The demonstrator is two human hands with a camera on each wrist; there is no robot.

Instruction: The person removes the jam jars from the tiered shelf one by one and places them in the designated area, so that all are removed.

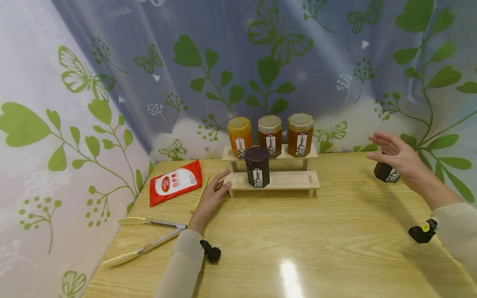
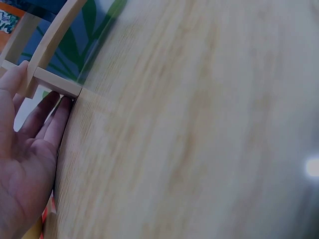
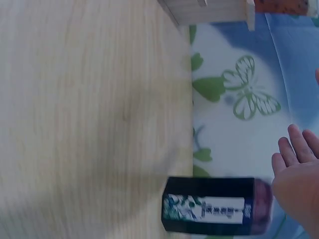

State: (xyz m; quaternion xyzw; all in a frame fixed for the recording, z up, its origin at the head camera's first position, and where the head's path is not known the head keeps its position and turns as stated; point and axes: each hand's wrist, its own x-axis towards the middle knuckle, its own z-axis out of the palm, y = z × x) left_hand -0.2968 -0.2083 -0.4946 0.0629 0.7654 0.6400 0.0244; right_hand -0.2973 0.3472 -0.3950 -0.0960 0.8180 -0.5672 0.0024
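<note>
My left hand (image 1: 212, 194) is at the left end of the lower tier of a two-tier wooden rack (image 1: 290, 179). Thumb and fingers straddle that end, as the left wrist view shows. On the lower tier stands a dark jam jar (image 1: 257, 167); the upper tier holds an orange jar (image 1: 240, 137) and two amber-brown jars (image 1: 270, 137), (image 1: 300, 135). Far to the right, my right hand (image 1: 400, 159) is held above another dark jar (image 1: 385, 171), fingers extended and nothing in them. In the right wrist view this jar (image 3: 214, 205) stands upright on the table, its lid near the palm.
Left of the rack lies a red-and-white sugar packet (image 1: 176, 183), with a thin yellow utensil (image 1: 201, 193) beside it. Spread tongs (image 1: 149, 240) with cream tips lie nearer the front left. A patterned curtain (image 1: 223, 62) hangs behind the wooden table (image 1: 335, 231).
</note>
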